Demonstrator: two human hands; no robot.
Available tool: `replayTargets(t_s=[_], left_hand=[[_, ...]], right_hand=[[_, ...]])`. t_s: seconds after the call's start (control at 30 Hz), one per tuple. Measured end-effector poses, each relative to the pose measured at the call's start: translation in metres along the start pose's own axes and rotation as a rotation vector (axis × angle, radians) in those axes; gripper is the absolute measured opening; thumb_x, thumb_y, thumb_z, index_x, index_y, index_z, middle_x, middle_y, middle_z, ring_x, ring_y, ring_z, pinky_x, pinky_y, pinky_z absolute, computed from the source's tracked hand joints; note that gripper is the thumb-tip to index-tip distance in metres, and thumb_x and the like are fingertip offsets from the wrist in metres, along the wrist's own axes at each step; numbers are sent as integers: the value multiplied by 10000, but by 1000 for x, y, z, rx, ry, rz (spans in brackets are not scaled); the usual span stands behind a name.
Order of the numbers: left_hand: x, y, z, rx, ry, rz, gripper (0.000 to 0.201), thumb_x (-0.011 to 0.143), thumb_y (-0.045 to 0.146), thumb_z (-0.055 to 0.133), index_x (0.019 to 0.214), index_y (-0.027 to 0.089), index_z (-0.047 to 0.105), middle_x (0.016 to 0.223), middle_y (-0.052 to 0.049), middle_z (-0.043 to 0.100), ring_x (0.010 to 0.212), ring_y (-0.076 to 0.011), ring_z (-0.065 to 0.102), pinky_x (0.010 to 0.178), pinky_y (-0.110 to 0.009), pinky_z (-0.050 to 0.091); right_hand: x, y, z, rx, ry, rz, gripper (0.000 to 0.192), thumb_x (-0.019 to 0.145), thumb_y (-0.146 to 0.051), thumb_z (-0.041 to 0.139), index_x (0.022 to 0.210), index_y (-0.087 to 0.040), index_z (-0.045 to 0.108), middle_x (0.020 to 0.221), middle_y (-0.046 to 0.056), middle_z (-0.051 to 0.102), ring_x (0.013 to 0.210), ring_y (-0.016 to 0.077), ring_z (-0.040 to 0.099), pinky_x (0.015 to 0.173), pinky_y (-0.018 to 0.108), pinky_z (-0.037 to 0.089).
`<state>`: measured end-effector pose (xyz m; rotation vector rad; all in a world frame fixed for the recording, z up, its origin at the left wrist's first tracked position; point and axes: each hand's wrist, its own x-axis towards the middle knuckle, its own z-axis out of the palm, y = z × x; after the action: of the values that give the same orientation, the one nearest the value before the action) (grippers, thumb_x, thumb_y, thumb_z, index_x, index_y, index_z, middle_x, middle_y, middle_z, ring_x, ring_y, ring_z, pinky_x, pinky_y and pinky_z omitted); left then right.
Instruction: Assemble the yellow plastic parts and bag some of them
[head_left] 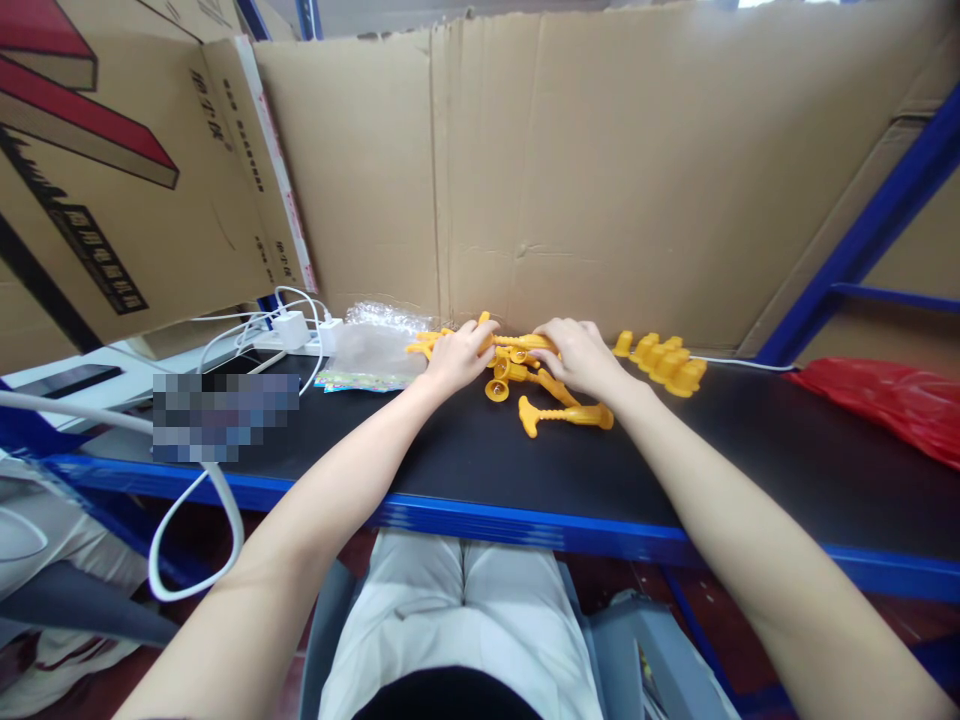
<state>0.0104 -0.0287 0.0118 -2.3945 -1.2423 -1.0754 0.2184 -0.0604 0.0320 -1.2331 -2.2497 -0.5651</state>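
Note:
Between my two hands, above the pile, stretches an orange plastic hammer-shaped piece [517,341] with a ridged shaft. My left hand [459,355] closes around its T-shaped end. My right hand [576,352] is closed around the other end, its fingertips partly hidden. Below them lie several similar orange pieces, some with round cup-like ends [496,389]. Closest to the front edge is a loose hammer-shaped piece [566,415], lying on its side. More orange pieces [420,346] show just left of my left hand.
Several orange cup-shaped caps [667,364] stand grouped at right. A red plastic bag [892,400] lies at the far right. Left are a clear plastic bag [375,350], white chargers with cables [291,328] and a phone [67,380]. Cardboard [600,180] walls the back of the black shelf [465,465].

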Motion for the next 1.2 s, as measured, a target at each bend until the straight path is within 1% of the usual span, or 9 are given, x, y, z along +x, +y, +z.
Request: replayTargets(t_s=[0.17, 0.27, 0.4, 0.53, 0.73, 0.87, 1.03, 1.13, 1.2], left_hand=[[0, 5, -1, -51, 19, 6, 287, 829, 262, 498, 1105, 220, 566, 987, -65, 652, 887, -193, 610, 756, -305, 453], [-1, 5, -1, -41, 17, 10, 290, 824, 257, 499, 1102, 215, 570, 998, -70, 653, 902, -198, 609, 756, -304, 451], [-1, 3, 1, 21, -24, 12, 319, 819, 258, 502, 1130, 214, 563, 1026, -79, 645, 897, -206, 612, 730, -303, 450], [-1, 1, 3, 43, -46, 24, 328, 819, 258, 501, 1139, 214, 559, 1032, -81, 642, 881, -210, 615, 710, -304, 450], [0, 3, 3, -13, -14, 22, 300, 810, 246, 515, 1103, 215, 577, 993, -77, 656, 889, -200, 611, 733, -304, 452], [0, 2, 2, -42, -1, 8, 293, 803, 245, 526, 1089, 217, 583, 999, -76, 660, 890, -196, 613, 751, -307, 452], [-1, 1, 2, 7, -28, 8, 310, 800, 249, 519, 1101, 217, 584, 992, -74, 663, 881, -211, 620, 731, -311, 453], [-1, 2, 2, 27, -52, 20, 316, 806, 260, 510, 1109, 210, 583, 991, -81, 663, 867, -221, 624, 719, -321, 455], [-1, 2, 3, 20, -47, 23, 317, 806, 260, 512, 1112, 212, 581, 993, -82, 663, 864, -218, 624, 719, -321, 456]], right_hand=[[0, 2, -6, -69, 77, -23, 232, 827, -144, 383, 986, -181, 548, 950, 111, 608, 903, 249, 517, 794, 359, 309], [-1, 4, -4, -40, 40, -42, 196, 853, -246, 430, 986, -178, 558, 935, 102, 623, 885, 242, 535, 800, 353, 307], [-2, 4, 2, -15, -30, -21, 277, 896, -362, 418, 1018, -173, 578, 958, 98, 653, 884, 236, 559, 819, 364, 304], [-1, 1, 3, -45, -60, -18, 267, 902, -342, 415, 989, -164, 594, 945, 109, 664, 875, 241, 562, 793, 361, 304], [-2, -3, -4, -104, 16, -35, 203, 878, -326, 446, 944, -178, 568, 904, 107, 644, 853, 247, 540, 785, 363, 296], [-2, -1, -2, -71, 43, -48, 213, 878, -341, 445, 994, -195, 548, 945, 100, 641, 876, 245, 545, 804, 367, 297], [-3, 2, 7, -37, -24, -11, 255, 898, -350, 409, 1024, -185, 558, 1001, 100, 654, 925, 248, 560, 867, 390, 287], [-2, 0, 5, -49, -65, -12, 225, 885, -320, 421, 977, -174, 566, 964, 107, 659, 907, 254, 566, 863, 393, 296], [-2, -2, 1, -52, -53, -19, 199, 865, -303, 443, 968, -172, 551, 946, 111, 654, 887, 254, 567, 848, 390, 305]])
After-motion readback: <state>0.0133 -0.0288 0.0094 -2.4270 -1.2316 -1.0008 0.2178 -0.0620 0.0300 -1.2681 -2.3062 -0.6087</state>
